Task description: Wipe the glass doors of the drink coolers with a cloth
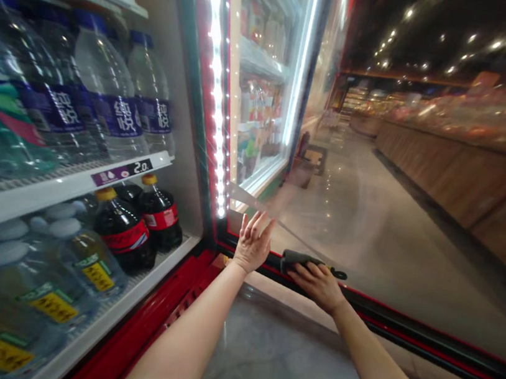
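Right hand [317, 286] grips a grey cloth [299, 262] down on the black door frame [403, 323] — left hand [252, 243] spread open at the glass [394, 222], cola bottles [135, 223] just left, below a "2.0" shelf tag [117, 171].

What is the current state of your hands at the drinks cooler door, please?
Left hand open, fingers spread at the glass. Right hand on grey cloth against the door's black frame. Cola bottles on the shelf to the left.

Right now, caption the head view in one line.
Right hand holds a grey cloth on a drinks cooler's black door frame; left hand spread open beside it.
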Motion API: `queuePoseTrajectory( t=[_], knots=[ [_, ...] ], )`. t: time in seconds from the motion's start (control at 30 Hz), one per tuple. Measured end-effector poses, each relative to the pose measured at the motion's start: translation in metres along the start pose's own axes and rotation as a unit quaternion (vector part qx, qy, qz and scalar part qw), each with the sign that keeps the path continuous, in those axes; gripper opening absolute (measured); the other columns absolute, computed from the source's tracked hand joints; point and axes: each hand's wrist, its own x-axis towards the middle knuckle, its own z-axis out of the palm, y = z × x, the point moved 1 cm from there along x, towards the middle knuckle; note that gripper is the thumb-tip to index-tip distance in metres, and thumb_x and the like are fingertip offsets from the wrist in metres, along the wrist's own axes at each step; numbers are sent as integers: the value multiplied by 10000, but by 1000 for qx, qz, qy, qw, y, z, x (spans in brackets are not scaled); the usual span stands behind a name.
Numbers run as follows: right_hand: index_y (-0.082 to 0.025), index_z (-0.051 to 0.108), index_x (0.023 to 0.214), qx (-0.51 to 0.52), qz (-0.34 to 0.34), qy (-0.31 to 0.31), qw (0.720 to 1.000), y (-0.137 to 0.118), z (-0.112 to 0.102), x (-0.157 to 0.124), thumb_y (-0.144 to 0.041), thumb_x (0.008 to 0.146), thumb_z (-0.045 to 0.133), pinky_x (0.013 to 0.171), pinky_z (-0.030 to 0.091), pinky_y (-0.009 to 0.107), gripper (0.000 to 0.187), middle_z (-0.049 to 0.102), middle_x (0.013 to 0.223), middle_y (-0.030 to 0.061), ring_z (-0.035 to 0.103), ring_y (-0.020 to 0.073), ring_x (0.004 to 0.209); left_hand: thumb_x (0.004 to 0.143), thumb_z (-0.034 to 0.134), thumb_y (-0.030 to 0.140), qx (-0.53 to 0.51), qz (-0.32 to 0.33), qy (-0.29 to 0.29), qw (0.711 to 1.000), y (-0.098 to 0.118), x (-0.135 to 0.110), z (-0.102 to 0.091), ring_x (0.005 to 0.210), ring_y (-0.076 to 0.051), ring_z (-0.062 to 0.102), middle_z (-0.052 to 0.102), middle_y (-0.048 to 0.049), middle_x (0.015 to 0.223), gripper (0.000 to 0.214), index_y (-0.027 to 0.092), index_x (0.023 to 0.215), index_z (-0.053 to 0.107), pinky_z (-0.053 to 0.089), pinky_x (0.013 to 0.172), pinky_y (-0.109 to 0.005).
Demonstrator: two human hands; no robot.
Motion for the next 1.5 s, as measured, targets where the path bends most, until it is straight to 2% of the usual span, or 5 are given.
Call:
queuePoseTrajectory(
  t=[0.3, 0.53, 0.8, 1.2, 1.5],
  knots=[
    [-442, 497, 1480, -173, 283, 158, 930, 76, -60, -16, -163, 883, 649, 917, 392, 418, 677, 652, 1244, 78, 503, 264, 1089, 894, 560, 129, -32, 24, 19, 999, 21, 25, 10, 1496, -312, 363, 460, -150, 1532, 793, 255, 1609, 240, 246, 1258, -580],
    [-434, 592, 1396, -55, 15, -18, 998, 37, -41, -71, -155, 908, 612, 852, 428, 341, 563, 690, 1237, -3, 522, 205, 1019, 895, 553, 109, -61, 49, 25, 997, 44, 36, 15, 1490, -306, 374, 478, -153, 1515, 811, 256, 1617, 214, 249, 1255, -587],
    [-401, 550, 1451, -160, 211, 37, 964, 80, -80, -109, -103, 889, 602, 901, 406, 406, 638, 684, 1178, 69, 525, 251, 1039, 893, 540, 91, -95, 60, 17, 994, 68, 50, 25, 1501, -308, 359, 438, -152, 1558, 844, 272, 1628, 167, 310, 1237, -578],
    [-398, 523, 1448, 11, 94, -75, 993, 26, -18, -82, -190, 981, 543, 833, 438, 362, 511, 668, 1295, 20, 521, 205, 1052, 901, 505, 56, -111, 169, 5, 979, 119, 56, 38, 1522, -244, 325, 483, -117, 1561, 834, 225, 1632, 140, 307, 1254, -479],
    [-418, 584, 1397, -92, 137, -125, 978, 94, -119, -252, -77, 871, 623, 825, 429, 364, 628, 707, 1122, 16, 545, 206, 977, 899, 509, 52, -109, 209, -4, 972, 150, 52, 58, 1519, -207, 319, 481, -89, 1563, 771, 225, 1607, 259, 176, 1297, -427]
  ],
)
